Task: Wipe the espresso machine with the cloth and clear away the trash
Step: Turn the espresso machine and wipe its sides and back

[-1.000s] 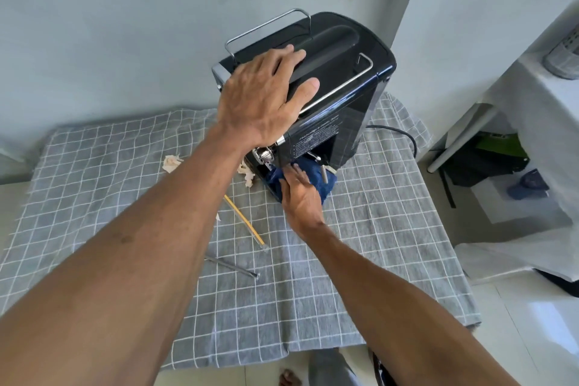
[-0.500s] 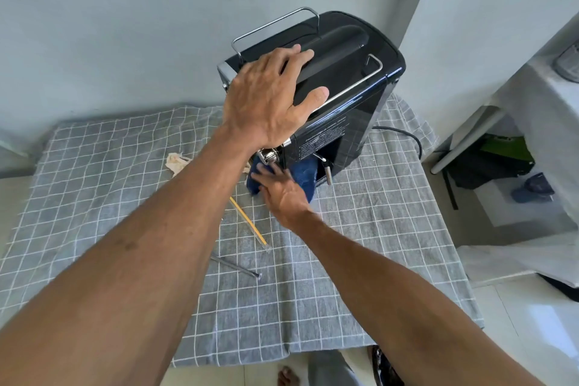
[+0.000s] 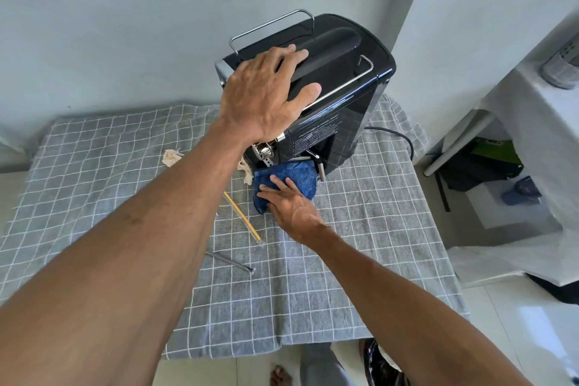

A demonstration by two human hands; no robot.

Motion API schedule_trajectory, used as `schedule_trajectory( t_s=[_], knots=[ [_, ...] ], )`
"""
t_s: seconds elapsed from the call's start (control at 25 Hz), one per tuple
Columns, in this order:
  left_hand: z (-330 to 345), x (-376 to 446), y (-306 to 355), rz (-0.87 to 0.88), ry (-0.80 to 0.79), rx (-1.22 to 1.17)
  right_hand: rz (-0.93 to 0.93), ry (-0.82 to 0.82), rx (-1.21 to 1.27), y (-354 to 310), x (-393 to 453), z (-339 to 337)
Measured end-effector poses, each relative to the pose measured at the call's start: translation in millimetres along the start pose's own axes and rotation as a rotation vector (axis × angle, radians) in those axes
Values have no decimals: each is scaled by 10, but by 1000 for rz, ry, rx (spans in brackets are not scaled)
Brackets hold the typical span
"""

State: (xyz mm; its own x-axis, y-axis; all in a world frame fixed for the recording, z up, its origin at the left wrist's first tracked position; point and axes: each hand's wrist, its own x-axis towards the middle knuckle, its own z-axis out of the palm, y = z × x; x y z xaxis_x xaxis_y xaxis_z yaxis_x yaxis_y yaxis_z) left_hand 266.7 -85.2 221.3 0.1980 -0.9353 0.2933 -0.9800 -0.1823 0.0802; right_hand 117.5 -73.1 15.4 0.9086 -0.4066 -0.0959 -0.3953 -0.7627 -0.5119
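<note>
blue cloth (image 3: 291, 180) under flat right hand (image 3: 289, 204); left hand (image 3: 266, 94) splayed atop espresso machine (image 3: 338, 88).

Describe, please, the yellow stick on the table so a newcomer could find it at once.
Start at the black espresso machine on the checked tablecloth. The yellow stick lies in front, left of the blue cloth. Unlike the grey metal rod beside it, it is bright yellow.

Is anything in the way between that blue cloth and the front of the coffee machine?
Nothing visible. The right hand presses the cloth flat at the foot of the machine, right under its metal spouts. The left hand rests on top. Paper scraps lie off to the left.
</note>
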Motion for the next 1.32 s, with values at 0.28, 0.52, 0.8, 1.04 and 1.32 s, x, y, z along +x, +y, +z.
schedule_trajectory(
  t_s=[0.28, 0.52, 0.8, 1.04, 1.32],
  knots=[
    [20, 3, -8, -5, 1, -10, 115, 105, 239, 94, -492, -6],
    [0, -11, 8, -1, -22, -8, 216, 159, 313, 226, -1033, -191],
    [-18, -10, 22, -18, -62, -25, 66, -111, -112, 273, -1315, 172],
    [-103, -1, 42, -35, -109, -112, 129, 187, 128, 137, -1127, -320],
    [-300, 56, -242, -256, 454, -473, 14, 915, 113, -200, -525, -1640]
  ],
)
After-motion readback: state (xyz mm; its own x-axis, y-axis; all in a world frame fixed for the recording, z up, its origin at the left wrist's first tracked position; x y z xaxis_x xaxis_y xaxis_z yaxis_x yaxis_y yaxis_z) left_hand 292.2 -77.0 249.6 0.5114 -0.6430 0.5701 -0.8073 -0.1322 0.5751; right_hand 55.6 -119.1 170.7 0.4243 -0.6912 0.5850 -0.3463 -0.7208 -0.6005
